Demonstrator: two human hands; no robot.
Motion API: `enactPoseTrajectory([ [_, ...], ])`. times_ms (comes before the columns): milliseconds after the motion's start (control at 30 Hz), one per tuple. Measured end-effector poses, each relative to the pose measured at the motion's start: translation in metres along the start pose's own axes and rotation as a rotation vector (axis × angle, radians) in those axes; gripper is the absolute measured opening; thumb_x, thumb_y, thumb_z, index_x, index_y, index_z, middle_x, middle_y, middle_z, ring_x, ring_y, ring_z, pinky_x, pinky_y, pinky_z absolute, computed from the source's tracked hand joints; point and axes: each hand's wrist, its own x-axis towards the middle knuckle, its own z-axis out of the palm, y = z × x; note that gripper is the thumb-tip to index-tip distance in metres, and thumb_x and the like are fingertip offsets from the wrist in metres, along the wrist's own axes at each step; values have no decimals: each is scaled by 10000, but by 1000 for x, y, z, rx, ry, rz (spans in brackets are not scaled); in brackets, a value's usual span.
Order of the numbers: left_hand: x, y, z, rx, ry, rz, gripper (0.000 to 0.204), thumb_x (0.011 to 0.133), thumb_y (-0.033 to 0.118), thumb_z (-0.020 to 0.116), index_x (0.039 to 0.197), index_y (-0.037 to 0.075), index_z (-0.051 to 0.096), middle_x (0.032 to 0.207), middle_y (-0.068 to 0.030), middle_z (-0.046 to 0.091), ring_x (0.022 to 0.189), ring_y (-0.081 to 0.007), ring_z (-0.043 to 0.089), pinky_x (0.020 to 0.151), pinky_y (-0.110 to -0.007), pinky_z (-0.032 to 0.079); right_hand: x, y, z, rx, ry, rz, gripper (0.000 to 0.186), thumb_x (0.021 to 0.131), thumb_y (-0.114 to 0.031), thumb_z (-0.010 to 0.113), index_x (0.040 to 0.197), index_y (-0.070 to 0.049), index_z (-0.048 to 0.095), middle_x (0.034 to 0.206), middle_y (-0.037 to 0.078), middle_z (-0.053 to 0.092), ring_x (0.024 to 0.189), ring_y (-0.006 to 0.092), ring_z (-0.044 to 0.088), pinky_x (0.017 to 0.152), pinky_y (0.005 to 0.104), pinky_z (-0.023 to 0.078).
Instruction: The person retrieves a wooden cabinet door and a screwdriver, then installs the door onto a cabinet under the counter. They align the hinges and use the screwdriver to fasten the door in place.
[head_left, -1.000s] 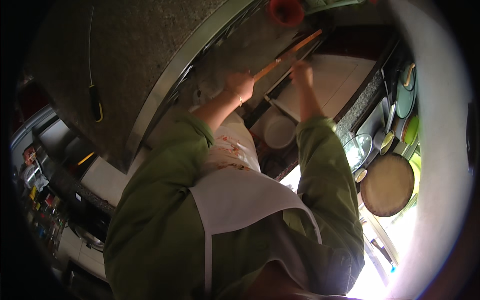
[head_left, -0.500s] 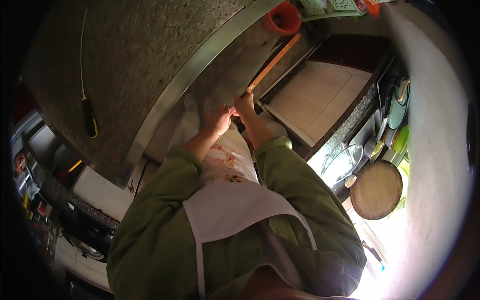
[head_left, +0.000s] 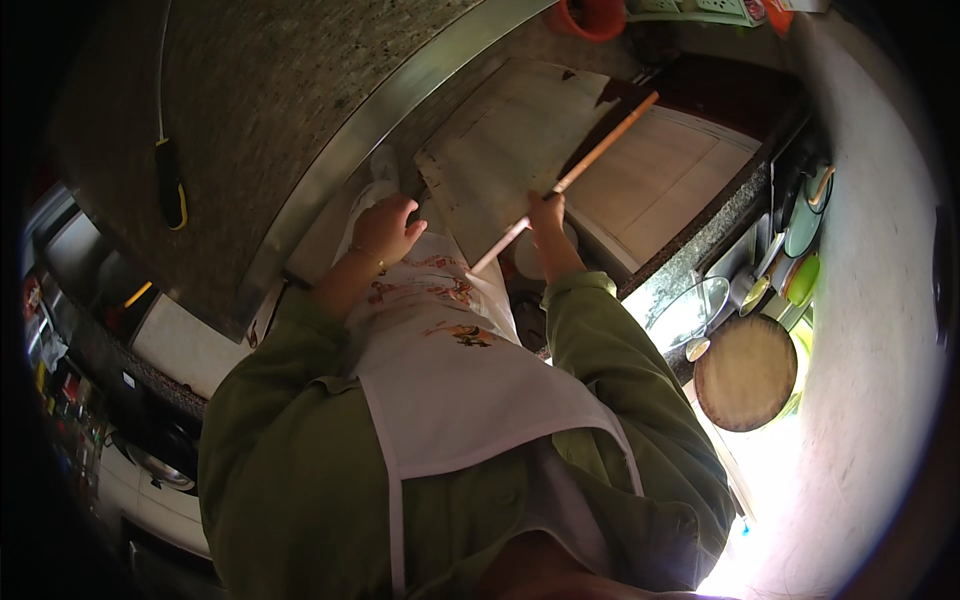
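Observation:
My right hand (head_left: 547,215) is closed around a long orange-brown wooden stick (head_left: 607,140) near its middle. The stick slants from the upper right down to its paler lower end, which is over the front of my white apron (head_left: 500,420). My left hand (head_left: 385,230) is off the stick, to its left, over the apron. Its fingers are slightly bent, the thumb stands apart, and no object shows in it. A pale flat panel (head_left: 500,125) with worn, dark-edged corners lies beyond my hands, left of the stick.
At left, a stone counter (head_left: 300,100) with a metal edge carries a screwdriver (head_left: 172,185) with a black and yellow handle. To the right stand a white cabinet front (head_left: 665,170), a round wooden board (head_left: 745,372) and a glass lid (head_left: 690,310). A red bucket (head_left: 600,22) is at the far end.
My left hand has let go of the stick and moved left. My right hand has shifted right with the stick, whose lower end now shows. More of the pale panel is visible.

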Motion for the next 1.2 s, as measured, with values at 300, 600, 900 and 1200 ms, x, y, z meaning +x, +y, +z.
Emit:
enactPoseTrajectory([
  [300,-43,27,-72,-184,245,-43,214,822,177,625,990,48,595,991,-124,613,869,-309,609,742,-377,489,13,49,-37,177,217,115,455,770,-56,594,1203,21,477,1046,152,578,859,252,583,688,325,471],
  [600,-60,22,-78,-257,384,-34,148,833,98,609,966,33,600,947,-126,624,849,-286,622,716,-359,499,25,74,-54,3,211,132,412,788,-98,598,1195,-87,532,871,93,587,647,199,554,525,327,448],
  [900,-57,22,-80,-297,480,28,117,859,87,588,964,36,600,921,-111,612,794,-248,622,674,-351,501,12,48,-38,12,181,-111,162,803,-59,590,929,40,608,748,71,600,585,146,565,465,300,440],
  [1200,-52,28,-92,-290,503,63,124,855,87,596,968,39,611,929,-112,619,809,-243,630,701,-330,502,-23,-21,0,-61,122,-347,248,748,-174,685,806,43,579,633,99,591,472,165,569,436,295,486],
])
